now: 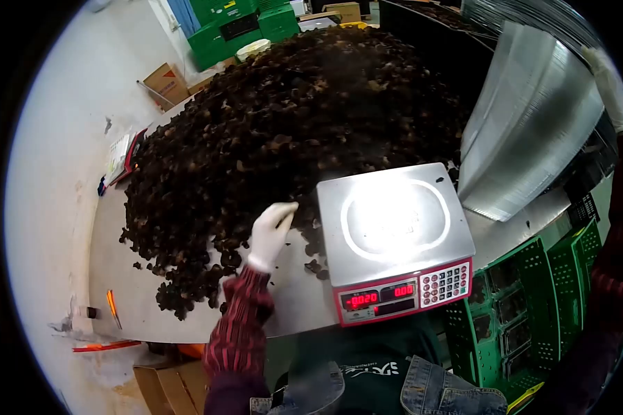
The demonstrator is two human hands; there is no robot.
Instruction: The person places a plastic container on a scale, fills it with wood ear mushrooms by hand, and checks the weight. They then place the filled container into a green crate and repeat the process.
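A large heap of dark dried fungus (284, 117) covers most of the table. My left hand (271, 232), in a white glove, rests at the heap's near edge with its fingers in the loose pieces. An electronic scale (393, 238) with a bare steel pan and red digits stands just right of that hand. My right hand (610, 86), also gloved, reaches up at the far right and grips the top of a stack of clear plastic bags (533, 138).
Green plastic crates (526, 311) stand below the table at the right. More green crates (239, 28) and a cardboard box (166, 84) sit on the floor beyond the table. A box (166, 387) lies under the near edge. An orange-handled tool (112, 308) lies at the table's left.
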